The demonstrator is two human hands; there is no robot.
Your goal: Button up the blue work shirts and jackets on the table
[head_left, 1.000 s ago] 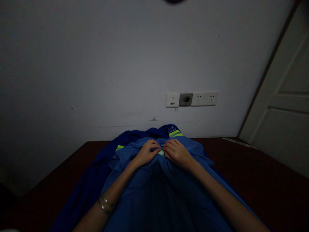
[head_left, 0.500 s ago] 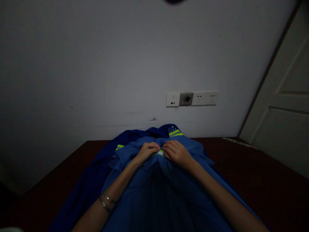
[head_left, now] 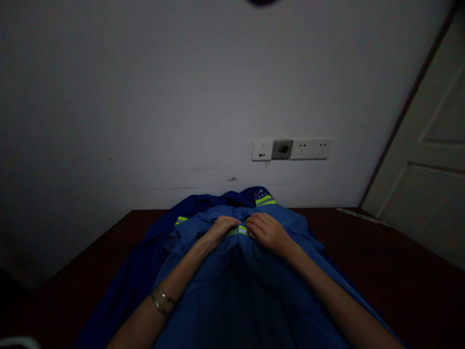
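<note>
A light-blue garment (head_left: pixel 286 220) with a yellow-green and silver reflective strip (head_left: pixel 242 230) lies spread in front of me, over a darker blue garment (head_left: pixel 145 257). My left hand (head_left: pixel 221 230) pinches the light-blue cloth at the left of the strip. On the other side, my right hand (head_left: pixel 267 231) has its fingers pressed together on the same cloth, close to the left fingertips. What exactly sits between the fingertips is too small and dark to make out. Two thin bracelets (head_left: pixel 162 300) circle my left wrist.
The garments rest on a dark reddish-brown surface (head_left: pixel 363 252) against a pale wall (head_left: pixel 181 97). A row of sockets and switches (head_left: pixel 308 149) is set in the wall. A panelled door (head_left: pixel 432 169) stands at the right. A flat pale strip (head_left: pixel 361 216) lies near the back right.
My left fingers have shifted slightly and flattened against the cloth, leaving more of the reflective strip showing. The right hand keeps nearly the same place. The view has moved a little.
</note>
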